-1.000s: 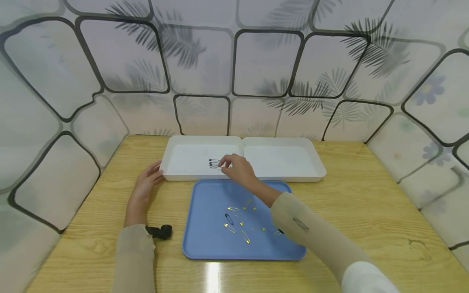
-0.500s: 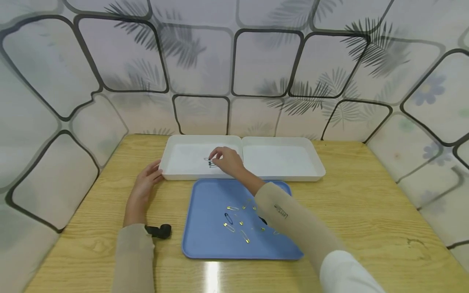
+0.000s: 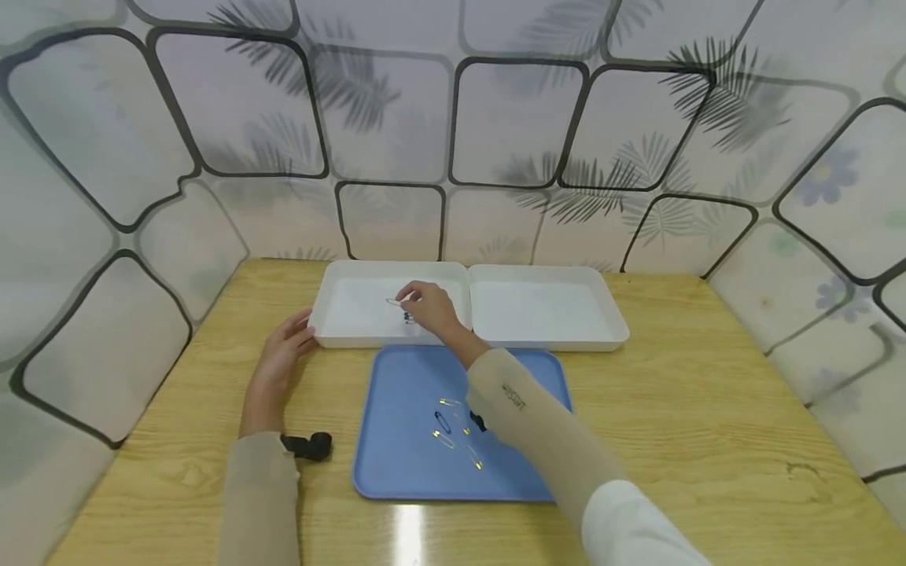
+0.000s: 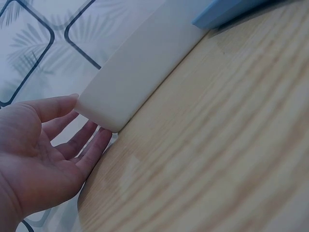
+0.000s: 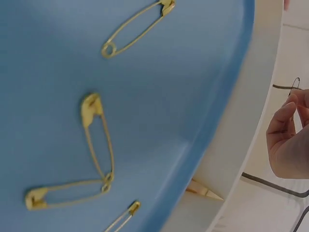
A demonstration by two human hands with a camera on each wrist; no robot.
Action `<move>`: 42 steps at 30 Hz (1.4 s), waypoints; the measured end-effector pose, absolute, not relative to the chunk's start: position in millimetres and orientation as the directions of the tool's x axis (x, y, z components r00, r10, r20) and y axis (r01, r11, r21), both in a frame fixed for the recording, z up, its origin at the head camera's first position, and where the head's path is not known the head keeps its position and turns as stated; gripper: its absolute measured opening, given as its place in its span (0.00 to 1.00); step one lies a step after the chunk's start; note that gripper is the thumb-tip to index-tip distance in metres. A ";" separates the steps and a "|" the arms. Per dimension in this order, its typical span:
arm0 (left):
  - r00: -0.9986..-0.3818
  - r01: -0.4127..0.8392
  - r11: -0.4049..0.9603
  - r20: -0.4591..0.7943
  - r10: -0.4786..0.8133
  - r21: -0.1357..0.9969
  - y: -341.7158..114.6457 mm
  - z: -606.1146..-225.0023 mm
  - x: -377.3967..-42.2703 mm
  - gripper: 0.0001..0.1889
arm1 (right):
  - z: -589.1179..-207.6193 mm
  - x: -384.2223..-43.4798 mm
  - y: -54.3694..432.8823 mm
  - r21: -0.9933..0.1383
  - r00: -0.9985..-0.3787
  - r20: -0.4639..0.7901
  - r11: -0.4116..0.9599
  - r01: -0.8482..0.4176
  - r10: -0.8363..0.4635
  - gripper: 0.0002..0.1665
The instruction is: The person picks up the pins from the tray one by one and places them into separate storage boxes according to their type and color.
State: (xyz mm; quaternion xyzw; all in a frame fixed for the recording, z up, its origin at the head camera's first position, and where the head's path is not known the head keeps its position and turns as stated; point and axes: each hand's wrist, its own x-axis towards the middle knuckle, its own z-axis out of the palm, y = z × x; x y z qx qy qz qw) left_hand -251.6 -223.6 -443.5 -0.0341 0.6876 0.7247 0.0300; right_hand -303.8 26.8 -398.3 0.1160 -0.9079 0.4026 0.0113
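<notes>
My right hand (image 3: 432,308) pinches a safety pin (image 3: 392,302) between thumb and fingers, over the left white tray (image 3: 354,314). Dark safety pins (image 3: 408,317) lie in that tray just under the hand, which partly covers them. In the right wrist view the held pin (image 5: 296,83) sticks up from the fingertips. My left hand (image 3: 285,350) touches the left end of the same tray. Its thumb lies at the rim and the relaxed fingers rest against the end wall, as the left wrist view shows beside the tray (image 4: 130,67).
A blue tray (image 3: 396,475) sits in front of the white ones, bearing several gold safety pins (image 3: 443,439) and a dark one (image 3: 442,422). My right forearm covers its right part. A second white tray (image 3: 545,306) adjoins the left one. A patterned curtain (image 3: 495,126) stands behind the table.
The right hand has moved left and farther back over the left white tray, and the pin it holds now shows past the fingertips. The left hand stays put.
</notes>
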 end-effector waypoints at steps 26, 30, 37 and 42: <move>-0.995 -0.099 -0.061 -0.100 -0.013 0.993 -222.4 -442.7 -254.0 0.26 | -421.7 -316.2 7.8 -0.692 -0.984 -0.001 0.710 -0.129 -0.180 0.06; -0.994 -0.105 -0.053 -0.105 -0.009 0.993 -222.5 -442.8 -253.8 0.26 | -424.2 -317.5 6.1 -0.678 -0.984 -0.006 0.724 -0.125 -0.176 0.05; -0.994 -0.109 -0.063 -0.111 -0.017 0.992 -222.7 -442.0 -254.7 0.26 | -425.4 -318.4 5.0 -0.645 -0.984 -0.012 0.753 -0.129 -0.179 0.05; -0.993 -0.114 -0.066 -0.115 -0.015 0.991 -223.1 -441.8 -255.0 0.26 | -424.7 -318.6 5.5 -0.647 -0.982 -0.015 0.751 -0.133 -0.186 0.06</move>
